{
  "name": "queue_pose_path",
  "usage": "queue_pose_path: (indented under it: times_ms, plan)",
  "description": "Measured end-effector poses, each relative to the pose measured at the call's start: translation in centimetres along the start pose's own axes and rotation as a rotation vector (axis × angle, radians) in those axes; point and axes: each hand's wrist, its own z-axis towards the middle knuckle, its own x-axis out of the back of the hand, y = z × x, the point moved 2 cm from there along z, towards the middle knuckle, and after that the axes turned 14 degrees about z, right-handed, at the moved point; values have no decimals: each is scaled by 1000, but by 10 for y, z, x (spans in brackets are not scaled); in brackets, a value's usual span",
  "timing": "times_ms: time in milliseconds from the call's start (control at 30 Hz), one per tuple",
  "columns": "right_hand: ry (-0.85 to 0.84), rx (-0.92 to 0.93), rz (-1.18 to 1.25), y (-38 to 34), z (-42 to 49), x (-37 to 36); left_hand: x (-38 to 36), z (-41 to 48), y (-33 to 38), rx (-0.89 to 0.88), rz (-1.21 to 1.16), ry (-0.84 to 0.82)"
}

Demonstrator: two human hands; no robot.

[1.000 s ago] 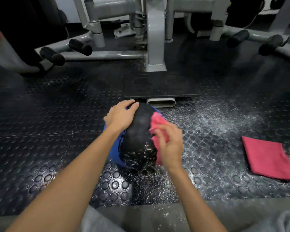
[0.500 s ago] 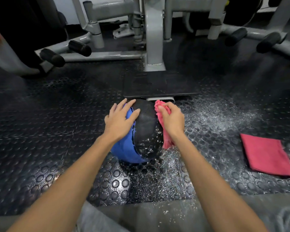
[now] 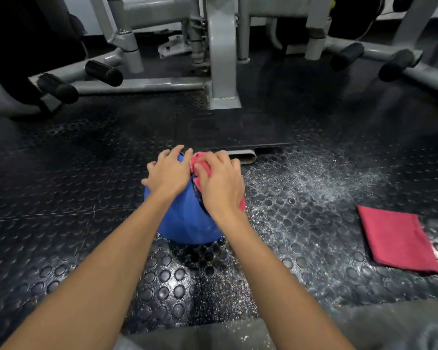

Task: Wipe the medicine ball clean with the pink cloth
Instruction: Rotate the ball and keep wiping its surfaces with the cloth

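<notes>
The medicine ball rests on the studded rubber floor in front of me, its blue panel facing me and a dark seam just showing between my hands. My left hand lies flat on its upper left, fingers spread. My right hand presses the bunched pink cloth against the ball's top right. Most of the cloth is hidden under that hand; a pink edge shows below it on the right.
A second folded pink cloth lies on the floor to the right. White powder speckles the floor around and right of the ball. A grey gym machine frame with black roller pads stands behind. My grey trousers fill the bottom edge.
The ball has turned so the blue panel faces me instead of the black speckled one. My right hand with the cloth has moved from the ball's right side up to its top.
</notes>
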Motion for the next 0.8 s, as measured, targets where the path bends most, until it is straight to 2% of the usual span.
queue_pose_path:
  times_ms: [67, 167, 233, 300, 333, 367, 400, 467, 567, 633, 667, 767, 800]
  plan:
    - [3, 38, 12, 2, 2, -4, 1, 8, 0, 64, -10, -20]
    - [127, 125, 137, 26, -41, -7, 0, 30, -7, 110, -13, -35]
    - [175, -83, 332, 53, -70, -5, -1, 36, -13, 125, -5, -27]
    - [230, -472, 529, 77, -78, -3, -1, 33, -18, 151, 5, -28]
    - [258, -598, 543, 86, -79, -2, 2, 26, -21, 165, 8, -35]
    - [280, -648, 539, 89, -78, 3, 3, 17, -26, 191, 8, -38]
    - [297, -644, 538, 86, -74, 8, 5, 7, -32, 222, 8, -40]
    - [288, -487, 540, 67, -68, 13, 9, -16, -47, 283, 29, -33]
    - [72, -165, 466, 31, -70, 5, 18, -38, -67, 282, 20, 55]
    - [-4, -84, 387, 27, -74, -6, 25, -31, -75, 225, -58, 103]
    - [2, -169, 421, 35, -75, -9, 27, -26, -77, 191, -85, 93]
    - [27, -720, 699, 60, -73, -11, 26, -22, -80, 135, -130, 33]
    - [19, -807, 709, 60, -73, -11, 23, -28, -82, 148, -136, 36]
